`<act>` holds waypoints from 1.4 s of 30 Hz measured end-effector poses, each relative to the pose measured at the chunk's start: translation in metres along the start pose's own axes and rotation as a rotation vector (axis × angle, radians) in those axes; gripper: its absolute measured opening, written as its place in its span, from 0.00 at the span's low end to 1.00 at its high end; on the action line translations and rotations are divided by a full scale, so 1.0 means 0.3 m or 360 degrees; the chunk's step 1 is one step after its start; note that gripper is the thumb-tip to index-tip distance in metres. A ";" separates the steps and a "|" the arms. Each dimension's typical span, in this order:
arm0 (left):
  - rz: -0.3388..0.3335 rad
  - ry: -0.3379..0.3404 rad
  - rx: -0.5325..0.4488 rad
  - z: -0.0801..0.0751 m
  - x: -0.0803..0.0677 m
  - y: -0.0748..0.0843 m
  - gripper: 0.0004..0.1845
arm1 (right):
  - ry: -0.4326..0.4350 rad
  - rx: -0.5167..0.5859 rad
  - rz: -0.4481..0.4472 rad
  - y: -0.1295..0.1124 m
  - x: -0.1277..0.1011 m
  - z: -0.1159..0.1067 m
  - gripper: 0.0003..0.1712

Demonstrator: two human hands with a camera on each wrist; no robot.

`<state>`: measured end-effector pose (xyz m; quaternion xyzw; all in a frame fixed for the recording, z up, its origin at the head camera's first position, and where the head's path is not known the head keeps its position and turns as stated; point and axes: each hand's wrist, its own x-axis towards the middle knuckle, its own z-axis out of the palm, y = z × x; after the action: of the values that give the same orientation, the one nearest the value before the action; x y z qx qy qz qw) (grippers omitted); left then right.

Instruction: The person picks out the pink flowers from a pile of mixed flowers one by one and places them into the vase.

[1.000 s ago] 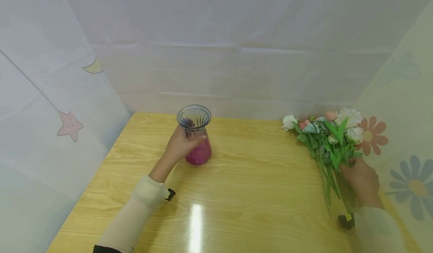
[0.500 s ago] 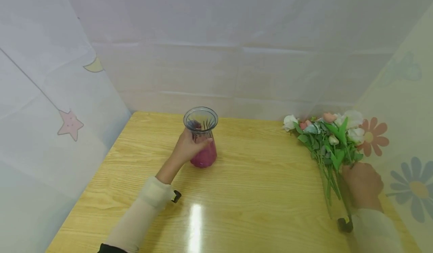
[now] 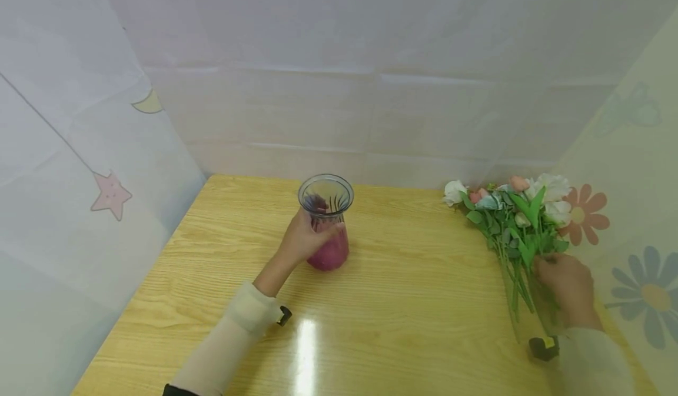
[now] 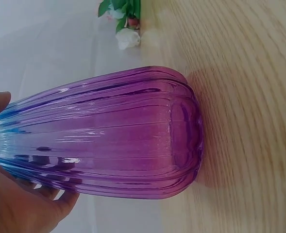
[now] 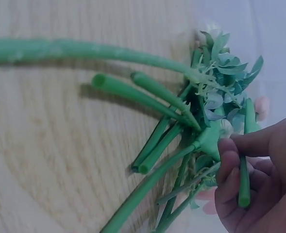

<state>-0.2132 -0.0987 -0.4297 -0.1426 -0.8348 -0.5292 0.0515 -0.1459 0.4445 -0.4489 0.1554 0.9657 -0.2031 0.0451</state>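
Observation:
A ribbed glass vase (image 3: 326, 222), clear at the rim and purple-pink at the base, stands on the wooden table (image 3: 402, 302). My left hand (image 3: 306, 238) grips its neck; the left wrist view shows the vase (image 4: 104, 141) filling the frame with my palm (image 4: 21, 204) under it. At the right edge lies a bunch of artificial flowers (image 3: 516, 208) with green stems. My right hand (image 3: 564, 284) pinches one green stem (image 5: 243, 179) among the stems (image 5: 167, 121), fingers (image 5: 230, 165) curled round it.
Pale printed curtains wall in the table on the left, back and right. A star print (image 3: 110, 195) marks the left curtain and flower prints (image 3: 582, 212) the right one. A bright glare spot (image 3: 307, 343) lies on the tabletop near the front.
My left hand has slid the vase to the right and a little nearer. My right hand has shifted slightly among the stems; the bunch stays in place.

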 end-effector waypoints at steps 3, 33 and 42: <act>0.0016 -0.0019 -0.0007 0.009 -0.007 0.003 0.40 | -0.0064 0.0111 0.0030 -0.007 -0.001 -0.008 0.33; 0.0184 -0.0027 -0.0267 0.074 -0.048 0.013 0.36 | -0.0429 0.2867 -0.0259 -0.125 -0.059 -0.011 0.14; 0.0215 -0.0073 -0.0329 0.066 -0.037 0.000 0.33 | -0.0532 0.3246 -0.0415 -0.194 -0.079 -0.012 0.12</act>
<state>-0.2014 -0.0828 -0.4409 -0.2152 -0.7653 -0.6043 0.0532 -0.1422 0.3887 -0.4201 -0.0159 0.3264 -0.9451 0.0033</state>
